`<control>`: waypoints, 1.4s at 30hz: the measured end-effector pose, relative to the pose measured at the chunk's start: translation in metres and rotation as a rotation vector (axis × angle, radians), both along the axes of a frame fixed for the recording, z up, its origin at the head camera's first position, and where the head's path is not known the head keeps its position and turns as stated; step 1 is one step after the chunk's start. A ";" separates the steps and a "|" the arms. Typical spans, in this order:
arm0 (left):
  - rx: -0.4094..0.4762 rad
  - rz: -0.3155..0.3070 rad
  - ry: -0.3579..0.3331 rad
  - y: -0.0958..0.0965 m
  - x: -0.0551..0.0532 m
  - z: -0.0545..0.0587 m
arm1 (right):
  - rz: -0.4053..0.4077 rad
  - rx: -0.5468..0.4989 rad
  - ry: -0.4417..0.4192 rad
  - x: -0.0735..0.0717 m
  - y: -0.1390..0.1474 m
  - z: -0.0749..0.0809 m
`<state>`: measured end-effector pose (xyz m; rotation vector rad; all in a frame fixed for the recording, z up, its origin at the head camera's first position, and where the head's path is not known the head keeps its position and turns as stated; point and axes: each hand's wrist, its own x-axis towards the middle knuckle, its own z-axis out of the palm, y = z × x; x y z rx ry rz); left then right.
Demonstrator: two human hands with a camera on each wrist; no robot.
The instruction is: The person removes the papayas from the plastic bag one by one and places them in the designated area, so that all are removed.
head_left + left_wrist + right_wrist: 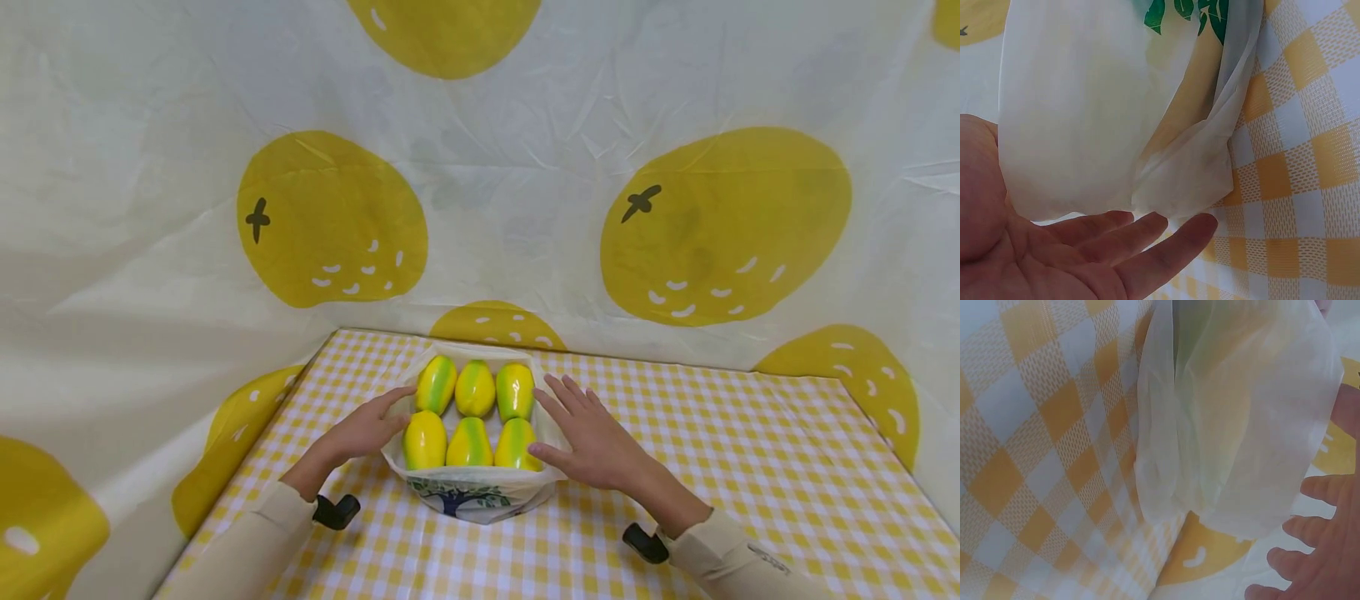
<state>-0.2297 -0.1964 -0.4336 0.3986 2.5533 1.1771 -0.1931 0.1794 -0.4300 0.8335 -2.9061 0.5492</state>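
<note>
A white bag (487, 500) with a tree print on its front stands with its mouth spread wide. Inside lie glossy yellow-and-green mangoes (474, 387) in two rows of three. At the bag's left side is my left hand (367, 427), its fingers extended along the thin wall (1079, 112). My right hand (592, 437) is at the opposite side, fingers spread and thumb close over the rim. In the right wrist view the bag's translucent side (1272, 437) shows yellow through it, and the spread fingers (1310, 531) lie beside it.
A yellow-and-white checked cloth (720, 467) covers the table under the bag. Behind the table's far edge hangs a white sheet (517, 192) printed with large yellow fruits. Dark wrist cameras (336, 512) sit at both cuffs.
</note>
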 end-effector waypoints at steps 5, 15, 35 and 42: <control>0.006 -0.001 -0.020 0.001 0.001 0.000 | 0.028 -0.009 -0.019 -0.002 -0.003 -0.002; 0.064 0.032 -0.084 -0.001 0.000 -0.003 | 0.064 -0.026 -0.016 0.002 -0.014 0.002; 0.111 0.054 -0.118 -0.002 0.001 -0.004 | -0.152 -0.358 -0.082 0.027 -0.052 -0.013; 0.101 0.059 -0.111 -0.005 0.003 -0.005 | -0.254 -0.378 -0.152 0.029 -0.059 -0.018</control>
